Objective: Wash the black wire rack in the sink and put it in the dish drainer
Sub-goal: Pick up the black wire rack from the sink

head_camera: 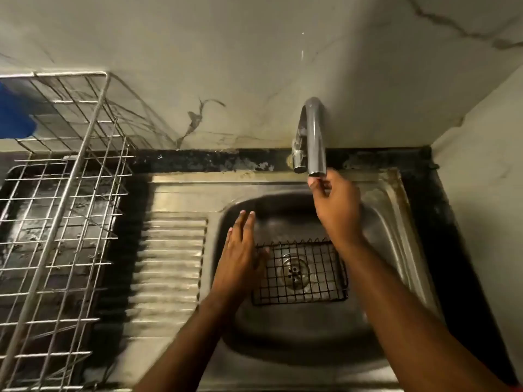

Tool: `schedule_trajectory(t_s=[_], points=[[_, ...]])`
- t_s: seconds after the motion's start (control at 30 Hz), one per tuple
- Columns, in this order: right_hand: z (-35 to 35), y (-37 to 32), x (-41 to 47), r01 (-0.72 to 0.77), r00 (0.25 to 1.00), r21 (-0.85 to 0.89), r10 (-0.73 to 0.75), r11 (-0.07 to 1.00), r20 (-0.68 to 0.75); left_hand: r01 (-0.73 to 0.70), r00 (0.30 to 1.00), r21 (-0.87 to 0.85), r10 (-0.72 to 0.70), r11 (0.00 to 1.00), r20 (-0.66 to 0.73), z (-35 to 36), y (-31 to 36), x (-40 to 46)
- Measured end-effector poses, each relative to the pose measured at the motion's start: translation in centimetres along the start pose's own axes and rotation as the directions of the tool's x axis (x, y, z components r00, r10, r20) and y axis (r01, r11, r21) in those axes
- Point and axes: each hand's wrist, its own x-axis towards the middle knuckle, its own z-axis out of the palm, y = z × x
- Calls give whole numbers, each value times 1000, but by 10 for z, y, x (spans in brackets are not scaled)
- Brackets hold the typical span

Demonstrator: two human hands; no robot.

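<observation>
My right hand reaches up, fingers loose at the tap spout; my left hovers flat, empty. The rack lies on the sink drain. I judge water comes next, so turn the tap on.

Dim, warm, greenish indoor light is seen throughout. The wall is lit more strongly than the counter, with small specular glints near its top centre. Soft glare is carried by the steel sink rim and by the tap; deep shadow is cast in the basin below the arms. Wide-angle distortion is shown at the edges, where the drainer wires are bowed and splayed. Motion blur is visible on the left hand and the ribbed draining board; overall sharpness is low.
</observation>
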Motion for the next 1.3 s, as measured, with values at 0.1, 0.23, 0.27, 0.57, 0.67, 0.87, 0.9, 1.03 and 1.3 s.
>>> schedule_trajectory(t_s=[0.1,0.23,0.27,0.57,0.67,0.87,0.9,1.03,1.3], points=[[14,4,28,3,999,5,-3,1000,-44,4,1000,39,-4,999,8,1,-8,11],[29,12,47,51,998,32,-50,998,-49,-22,1000,81,23,997,-5,0,-14,20],[29,14,48,61,996,27,-59,998,-60,-29,999,73,30,997,-21,-1,-15,21],[35,6,49,107,991,173,-91,979,-100,-63,998,126,66,990,-20,-4,-13,21],[36,8,48,37,997,208,-21,978,-79,-67,998,101,68,993,-11,-7,-13,21],[34,15,39,43,998,184,-32,982,-61,-54,999,91,54,994,3,1,-22,18],[33,17,32,20,997,181,-8,983,-70,-41,999,76,40,996,15,3,-22,17],[42,35,-13,-150,988,171,144,974,48,96,991,-14,-94,995,98,13,-18,9],[41,41,-46,-565,818,433,408,703,404,718,696,-337,-607,610,385,65,-23,4]])
